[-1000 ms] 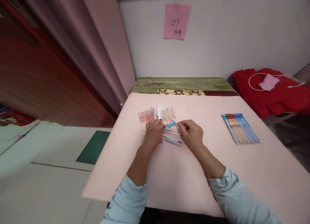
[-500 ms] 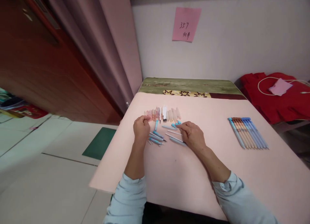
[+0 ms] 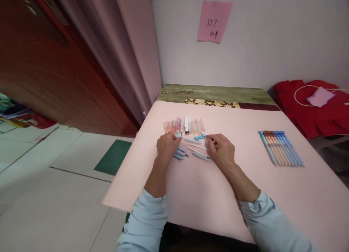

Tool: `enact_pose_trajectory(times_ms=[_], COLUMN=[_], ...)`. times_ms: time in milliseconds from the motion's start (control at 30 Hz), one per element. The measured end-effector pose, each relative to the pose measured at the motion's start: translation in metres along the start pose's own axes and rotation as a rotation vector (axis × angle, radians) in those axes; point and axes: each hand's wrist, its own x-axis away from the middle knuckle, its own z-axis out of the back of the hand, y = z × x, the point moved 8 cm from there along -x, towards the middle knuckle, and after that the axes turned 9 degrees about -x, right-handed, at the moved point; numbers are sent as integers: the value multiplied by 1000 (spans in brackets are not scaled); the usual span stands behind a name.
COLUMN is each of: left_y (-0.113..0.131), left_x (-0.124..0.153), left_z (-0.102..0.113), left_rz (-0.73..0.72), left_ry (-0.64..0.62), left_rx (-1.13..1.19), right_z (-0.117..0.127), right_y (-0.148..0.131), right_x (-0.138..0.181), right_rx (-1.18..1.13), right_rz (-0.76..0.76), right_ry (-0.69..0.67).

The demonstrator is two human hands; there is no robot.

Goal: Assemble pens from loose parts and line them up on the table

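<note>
My left hand point(image 3: 167, 146) is closed, its fingertips over a light-blue pen part point(image 3: 178, 134) that they partly cover. Whether they grip it is hidden. My right hand point(image 3: 222, 150) is also closed, thumb and finger together just right of some small blue caps point(image 3: 200, 137). Anything in that pinch is too small to make out. Between the hands lie a pale blue barrel point(image 3: 191, 140), white refills point(image 3: 196, 150) and another blue-grey barrel point(image 3: 201, 156). Several blue pen parts point(image 3: 179, 155) lie beside my left hand, partly hidden by it.
Behind the hands run rows of pink clear tubes point(image 3: 171, 125), white refills with dark tips point(image 3: 187, 125) and whitish grips point(image 3: 197, 126). A row of brown and blue pens point(image 3: 280, 148) lies at the right on the pink table cover point(image 3: 207, 201). Red cloth point(image 3: 327, 114) is beyond.
My left hand has moved right, over the light-blue pen part that lay in plain view. My right fingertips have drawn back a little from the blue caps. The view has shifted slightly.
</note>
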Motion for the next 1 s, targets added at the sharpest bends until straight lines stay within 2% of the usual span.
enact_pose_trajectory(times_ms=[167,267,433,633,733,833,900,1000], left_y=[1,-2,-10,-6,-4,-8,-11,-13], left_x=[0,-1,-4,-3,-4,-6,-8,-10], left_z=[-4,-4,-5,-7,-6,-5,-4,-3], left_rz=[20,23,29,53,74,108,124,132], left_ry=[-25,-38,-52,-162,-175,-134,-93,-78], left_rx=[-27,51,490,1054,1210,1328,1386,1430], right_z=[2,4,5,8,8,9,12,17], right_y=[1,1,0,-7,-19,-28,-25,-7], right_x=[0,-1,-1,-3,-1,3,3,0], right_rx=[-18,-26,-28,-72,-155,-199,-197,-173], right_rz=[-7,-21,-25,-13,53,119,94,-39], right_ry=[18,26,36,10,-97,-176,-153,-70])
